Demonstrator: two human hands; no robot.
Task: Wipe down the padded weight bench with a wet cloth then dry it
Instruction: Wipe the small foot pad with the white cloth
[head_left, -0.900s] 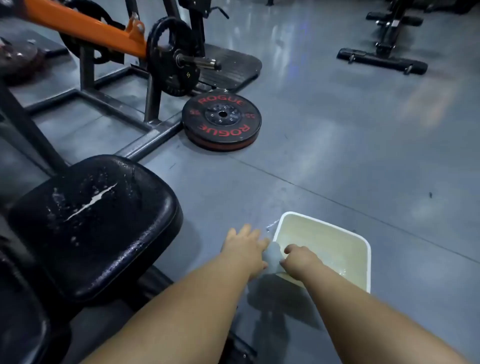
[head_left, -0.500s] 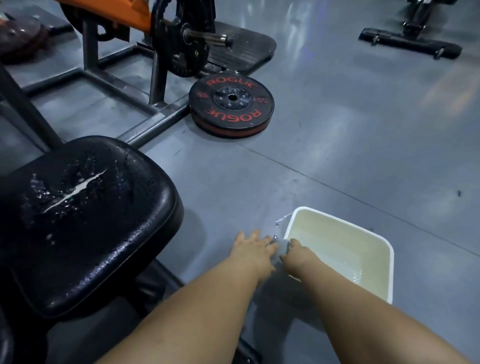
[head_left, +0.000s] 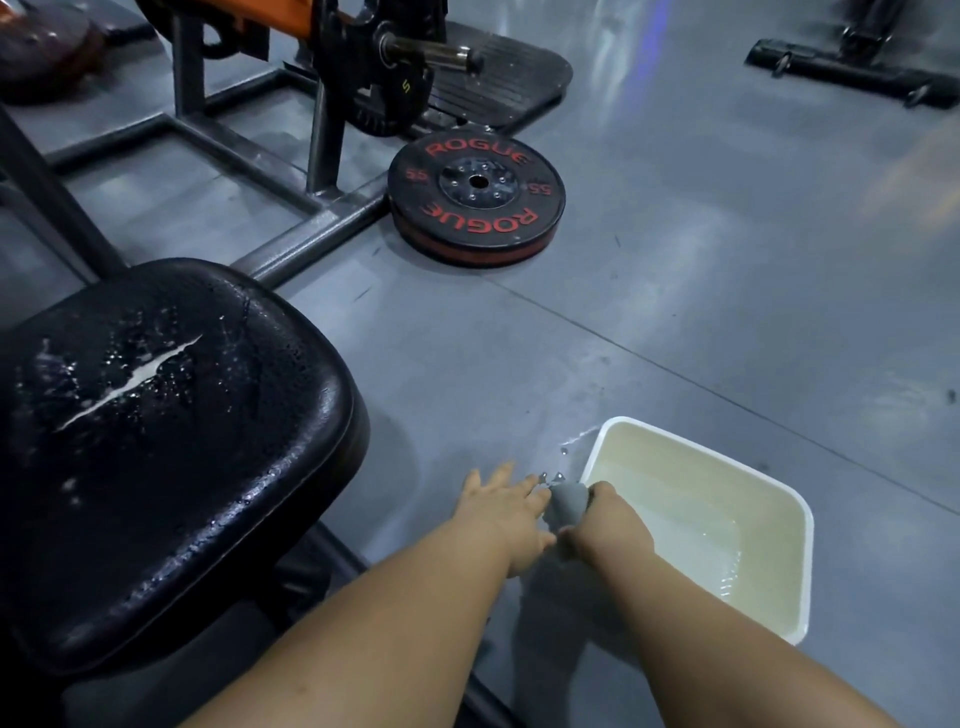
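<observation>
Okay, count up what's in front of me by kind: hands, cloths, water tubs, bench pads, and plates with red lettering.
Hands: 2, left hand and right hand
Grey cloth: 1
White tub: 1
Black bench pad: 1
Red-lettered plate: 1
Total: 6

Count: 2 hands (L hand (head_left: 506, 512), R hand (head_left: 605, 525)), 1 cloth (head_left: 566, 501), 1 water tub (head_left: 701, 447), 1 bench pad (head_left: 171, 441), 1 Rogue plate (head_left: 475, 200) on floor, 1 plate on peg (head_left: 382, 88).

I see the right hand (head_left: 605, 519) gripping the grey cloth (head_left: 566, 501) at the basin (head_left: 701, 442) corner (water inside); the left hand (head_left: 506, 512) touches it, perhaps pinching.
</observation>
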